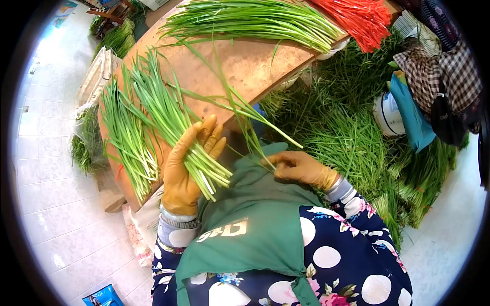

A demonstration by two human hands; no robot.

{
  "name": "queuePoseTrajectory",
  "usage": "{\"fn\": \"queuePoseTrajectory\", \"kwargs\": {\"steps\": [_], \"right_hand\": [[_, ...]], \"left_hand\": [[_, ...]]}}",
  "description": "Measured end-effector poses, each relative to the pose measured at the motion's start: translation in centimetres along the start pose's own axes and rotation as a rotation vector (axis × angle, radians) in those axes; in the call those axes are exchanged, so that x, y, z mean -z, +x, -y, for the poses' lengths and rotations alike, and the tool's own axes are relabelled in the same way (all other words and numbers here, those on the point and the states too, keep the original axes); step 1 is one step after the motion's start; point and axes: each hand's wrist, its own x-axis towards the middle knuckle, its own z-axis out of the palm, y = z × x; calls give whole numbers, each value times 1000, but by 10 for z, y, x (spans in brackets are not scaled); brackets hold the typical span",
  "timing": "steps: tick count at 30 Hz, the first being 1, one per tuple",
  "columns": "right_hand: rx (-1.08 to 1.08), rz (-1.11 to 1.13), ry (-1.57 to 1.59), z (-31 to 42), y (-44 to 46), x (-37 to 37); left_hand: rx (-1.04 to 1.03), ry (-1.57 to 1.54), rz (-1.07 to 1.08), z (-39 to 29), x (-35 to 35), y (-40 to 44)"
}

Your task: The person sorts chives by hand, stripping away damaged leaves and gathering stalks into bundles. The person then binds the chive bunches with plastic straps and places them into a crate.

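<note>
My left hand [190, 166], in a tan rubber glove, is closed around a bunch of garlic chives [162, 109]. The pale cut ends point toward my apron and the green leaves trail over the wooden table. My right hand [298, 167], gloved the same way, pinches the end of a thin chive stalk [253, 142] in front of the apron. A few loose stalks [268, 122] cross the table edge between my hands. Left of the held bunch, another bunch of chives [130, 135] lies on the table.
A large pile of chives [250, 23] lies across the far side of the wooden table [245, 66], beside red plastic ties [360, 20]. Heaps of greens [347, 137] cover the floor at right, near a white bucket [386, 113]. At left stands a pale crate [97, 76].
</note>
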Motion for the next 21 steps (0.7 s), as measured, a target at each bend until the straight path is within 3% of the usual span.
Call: {"fn": "queuePoseTrajectory", "kwargs": {"steps": [3,5,9,11,13,14,16,19,21], "right_hand": [[31,-38,-223,-8,10,-9],[151,-144,-626,-13,18,-14],[273,-186,-774,-25,21,-11],[170,-262,-505,-17,8,5],[-7,-404,-553,-28,-4,42],[-17,-499,-863,-46,-8,69],[-286,-601,-1186,-31,-24,87],[-481,-514,-1318,-23,-19,115],[-453,-490,-1354,-9,-3,123]], "left_hand": [[-2,3,3,0,0,-1],[-5,-1,5,1,0,0],[10,-29,9,-1,0,0],[26,-46,10,-3,4,-1],[44,-103,40,-3,11,-2],[28,-85,-33,-2,5,-3],[31,-70,-28,-2,5,-4],[11,-20,-60,-1,3,-5],[9,-12,-32,-1,3,-6]]}}
